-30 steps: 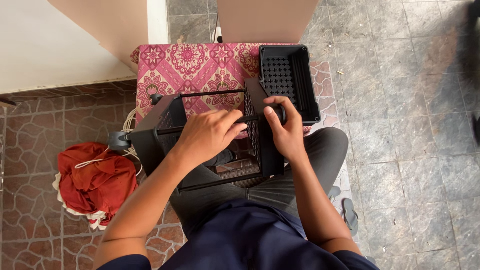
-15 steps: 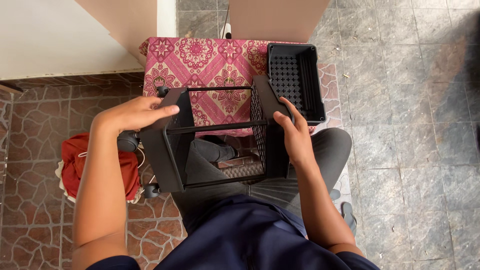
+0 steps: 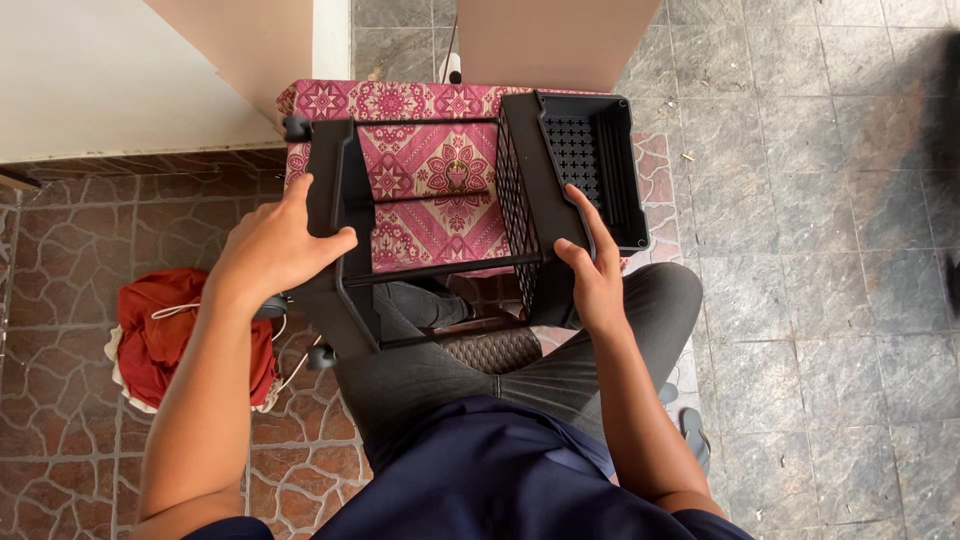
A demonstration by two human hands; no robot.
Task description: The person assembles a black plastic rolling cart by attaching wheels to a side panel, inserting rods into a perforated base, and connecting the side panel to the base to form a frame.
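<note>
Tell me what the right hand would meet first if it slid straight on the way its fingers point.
Probably the black perforated tray: the right hand grips its near corner, fingers aimed up along it. Past the far rim comes the beige cabinet, though depth is unclear.

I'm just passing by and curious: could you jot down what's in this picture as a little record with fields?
Setting: tiled floor, seen from above a seated person
Left hand: grips the left side panel of a black rack frame
Right hand: holds the rack's perforated right side, thumb on its edge
Black tray: lies just past the right hand, against the frame's right side
Under the frame: pink patterned cloth
On the floor to the left: red cloth bundle with a white cord
By the right leg: a grey sandal
</note>
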